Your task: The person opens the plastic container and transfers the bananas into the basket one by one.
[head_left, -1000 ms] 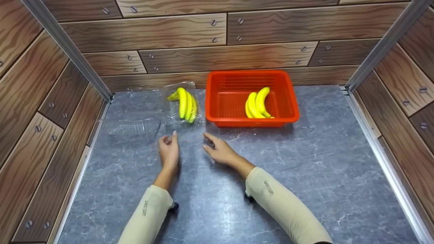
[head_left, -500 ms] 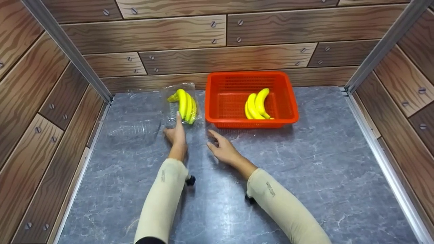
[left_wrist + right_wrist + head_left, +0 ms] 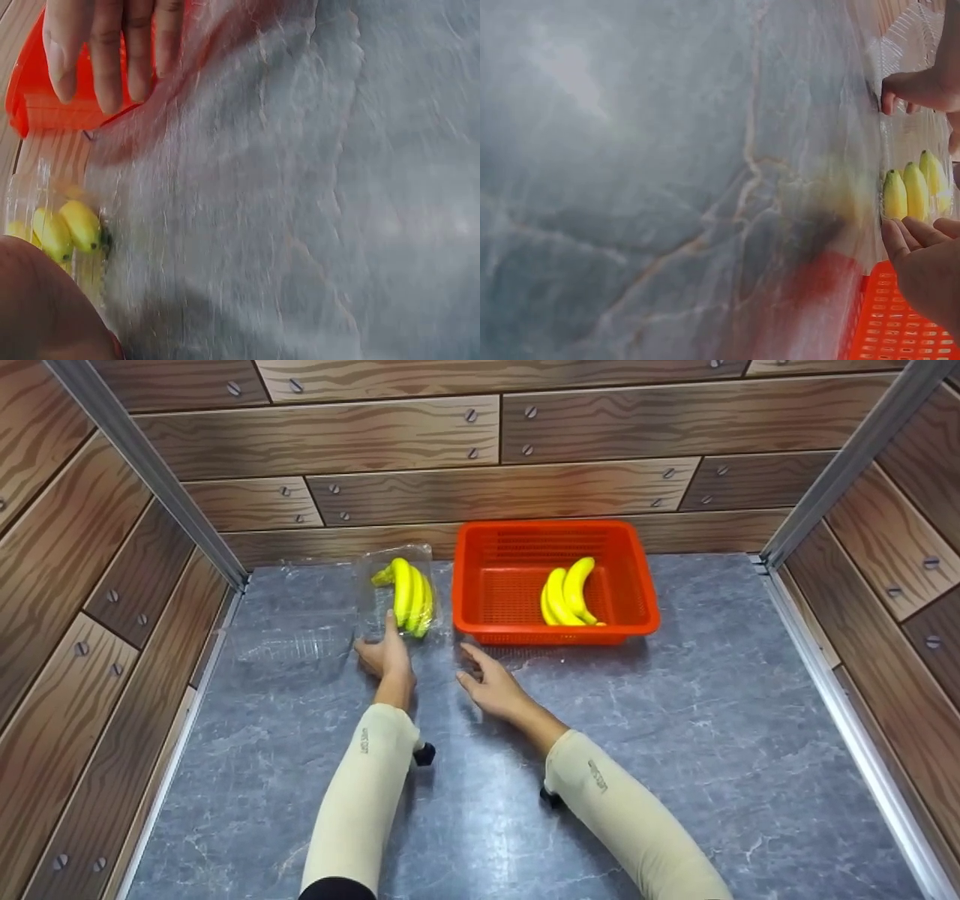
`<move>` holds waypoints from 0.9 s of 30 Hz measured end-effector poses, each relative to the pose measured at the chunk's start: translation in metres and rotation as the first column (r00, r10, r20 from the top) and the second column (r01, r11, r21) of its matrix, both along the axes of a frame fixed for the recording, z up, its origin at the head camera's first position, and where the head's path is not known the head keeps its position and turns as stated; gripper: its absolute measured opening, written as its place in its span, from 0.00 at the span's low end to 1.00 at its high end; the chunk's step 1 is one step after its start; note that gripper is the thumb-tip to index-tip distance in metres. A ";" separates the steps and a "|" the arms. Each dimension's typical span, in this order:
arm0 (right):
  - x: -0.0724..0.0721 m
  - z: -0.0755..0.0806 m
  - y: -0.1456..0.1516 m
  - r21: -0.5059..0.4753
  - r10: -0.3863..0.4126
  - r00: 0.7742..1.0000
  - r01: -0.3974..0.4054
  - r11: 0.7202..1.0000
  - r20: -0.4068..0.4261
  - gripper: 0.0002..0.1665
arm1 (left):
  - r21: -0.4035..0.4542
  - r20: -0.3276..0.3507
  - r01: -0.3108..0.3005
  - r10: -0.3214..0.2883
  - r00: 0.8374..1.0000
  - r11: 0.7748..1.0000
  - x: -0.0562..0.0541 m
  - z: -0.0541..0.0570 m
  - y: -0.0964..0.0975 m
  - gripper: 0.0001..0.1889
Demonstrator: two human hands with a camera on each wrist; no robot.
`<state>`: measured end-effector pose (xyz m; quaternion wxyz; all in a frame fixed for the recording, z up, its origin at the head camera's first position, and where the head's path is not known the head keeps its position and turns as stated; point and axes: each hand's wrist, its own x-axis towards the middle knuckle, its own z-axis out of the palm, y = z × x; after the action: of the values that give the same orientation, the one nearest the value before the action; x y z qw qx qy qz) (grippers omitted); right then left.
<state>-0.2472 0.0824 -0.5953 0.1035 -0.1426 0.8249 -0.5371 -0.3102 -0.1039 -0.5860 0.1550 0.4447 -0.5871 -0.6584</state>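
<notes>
A clear plastic box [image 3: 367, 601] holds a bunch of bananas [image 3: 411, 596], left of the red basket. At its near left corner is my left hand [image 3: 386, 658], thumb over the edge and fingers curled against the side, gripping it. The right wrist view shows that left hand [image 3: 922, 88] beside the bananas [image 3: 915, 187]. My right hand [image 3: 491, 686] hovers in front of the basket, fingers loosely extended and holding nothing. Those right-hand fingers [image 3: 109, 52] cross the top of the left wrist view. A second bunch of bananas [image 3: 566, 596] lies inside the basket [image 3: 555, 636].
Another clear plastic container [image 3: 289, 645] lies on the grey marbled table [image 3: 712, 735], left of the box. Wood-patterned walls [image 3: 405, 435] enclose the back and sides. Metal rails [image 3: 832, 622] run along the side edges.
My left hand has moved forward and right to the box's near edge, its thumb now over it. The right hand has barely shifted. Both banana bunches have stayed in place.
</notes>
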 end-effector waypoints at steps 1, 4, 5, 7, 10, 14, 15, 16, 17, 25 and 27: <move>0.000 0.001 -0.001 -0.005 -0.002 1.000 0.002 1.000 0.005 0.38 | 0.002 -0.009 0.000 0.000 1.000 1.000 0.001 0.000 -0.002 0.43; 0.000 0.002 -0.003 -0.007 -0.004 1.000 0.004 1.000 0.018 0.37 | 0.013 -0.048 -0.003 0.003 0.999 1.000 0.007 -0.001 -0.005 0.40; 0.000 0.002 -0.003 -0.008 -0.005 1.000 0.005 1.000 0.020 0.37 | 0.014 -0.058 -0.002 0.003 0.998 1.000 0.009 -0.001 -0.006 0.39; 0.001 0.001 -0.005 -0.017 -0.001 1.000 0.001 1.000 0.023 0.37 | 0.017 -0.071 -0.004 0.005 0.997 1.000 0.012 -0.001 -0.009 0.39; 0.001 0.000 -0.008 -0.038 0.007 1.000 -0.006 0.999 0.019 0.38 | 0.015 -0.089 0.003 -0.001 0.996 1.000 0.016 -0.001 -0.012 0.40; 0.000 0.001 -0.012 -0.032 0.003 1.000 -0.003 0.999 0.017 0.41 | 0.012 -0.109 0.015 -0.014 0.994 1.000 0.024 0.000 -0.016 0.39; 0.000 0.001 -0.013 -0.024 0.002 1.000 -0.002 1.000 0.018 0.41 | 0.015 -0.112 0.018 -0.016 0.994 1.000 0.027 0.000 -0.016 0.39; -0.001 0.001 -0.014 -0.018 0.001 1.000 -0.001 1.000 0.020 0.42 | 0.018 -0.115 0.023 -0.021 0.993 1.000 0.029 0.000 -0.017 0.39; -0.002 0.002 -0.014 -0.015 0.003 1.000 -0.002 1.000 0.022 0.43 | 0.021 -0.114 0.029 -0.027 0.993 0.999 0.032 0.001 -0.018 0.40; -0.006 0.007 -0.023 -0.010 0.028 0.999 -0.028 1.000 0.034 0.47 | 0.031 -0.105 0.100 -0.096 0.990 0.995 0.055 0.001 -0.035 0.38; -0.007 0.008 -0.025 -0.006 0.039 0.998 -0.039 0.999 0.041 0.48 | 0.023 -0.099 0.109 -0.106 0.989 0.994 0.060 0.000 -0.041 0.35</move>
<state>-0.2539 0.0569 -0.5870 0.1306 -0.1479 0.8181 -0.5401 -0.2499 -0.1445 -0.5862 0.1414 0.3820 -0.5924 -0.6951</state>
